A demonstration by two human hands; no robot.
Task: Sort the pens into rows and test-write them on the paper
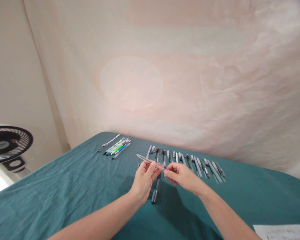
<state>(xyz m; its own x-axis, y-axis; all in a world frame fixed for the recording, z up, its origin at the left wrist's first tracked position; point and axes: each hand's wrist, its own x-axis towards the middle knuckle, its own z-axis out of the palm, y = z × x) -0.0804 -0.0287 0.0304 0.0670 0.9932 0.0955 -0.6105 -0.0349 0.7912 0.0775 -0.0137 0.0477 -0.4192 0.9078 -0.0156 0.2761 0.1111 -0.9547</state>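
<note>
My left hand [144, 178] is closed around a slim translucent pen [145, 159], thumb on top, above the table. The pen slants, its pale end pointing up and to the left. At its lower, darker end my right hand [181, 174] pinches with thumb and forefinger; whether it grips a separate small part there cannot be made out. Below and between my hands lies a dark pen [155, 191] on the green cloth. Just behind my fingers runs a row of clear and black pens [183, 159], partly hidden by my hands.
A pile of pens [118, 147], some green and blue, lies at the back left of the green tablecloth [77, 186]. A black fan [7, 145] stands beyond the left edge. A printed paper sheet [285, 231] lies at the lower right. A pale hanging cloth [165, 83] closes off the back.
</note>
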